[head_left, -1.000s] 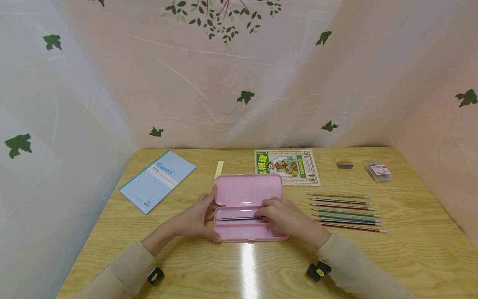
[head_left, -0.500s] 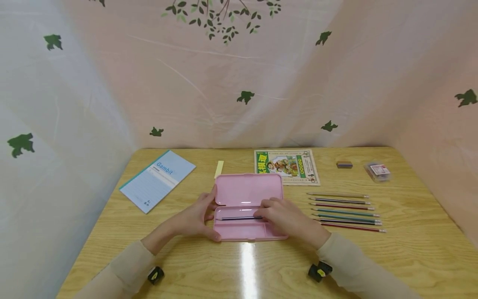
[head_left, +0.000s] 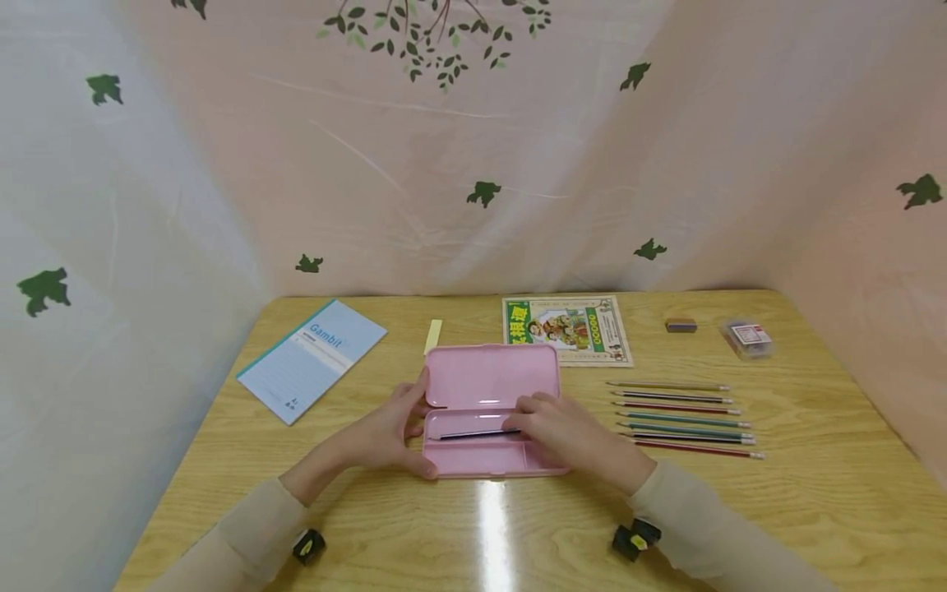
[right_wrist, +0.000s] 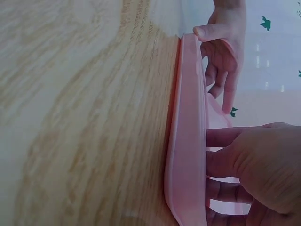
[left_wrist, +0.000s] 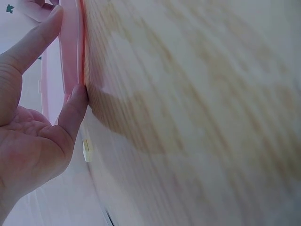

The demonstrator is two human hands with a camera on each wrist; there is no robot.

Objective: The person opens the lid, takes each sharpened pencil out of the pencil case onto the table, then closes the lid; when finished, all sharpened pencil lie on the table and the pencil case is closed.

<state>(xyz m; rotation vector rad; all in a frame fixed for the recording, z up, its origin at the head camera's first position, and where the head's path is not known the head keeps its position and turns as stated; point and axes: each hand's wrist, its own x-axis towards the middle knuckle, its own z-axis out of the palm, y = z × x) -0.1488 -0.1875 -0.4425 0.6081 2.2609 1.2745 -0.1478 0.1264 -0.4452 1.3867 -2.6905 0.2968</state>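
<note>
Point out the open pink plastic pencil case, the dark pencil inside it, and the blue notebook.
Open pink plastic pencil case [head_left: 490,378], head view, inside of the raised lid.
Dark pencil [head_left: 473,434], head view, middle of its shaft.
Blue notebook [head_left: 311,358], head view, centre of the cover.

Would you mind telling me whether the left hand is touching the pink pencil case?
Touching. The left wrist view shows the left hand with thumb and a fingertip pressed against the edge of the pink pencil case; the head view agrees.
</note>
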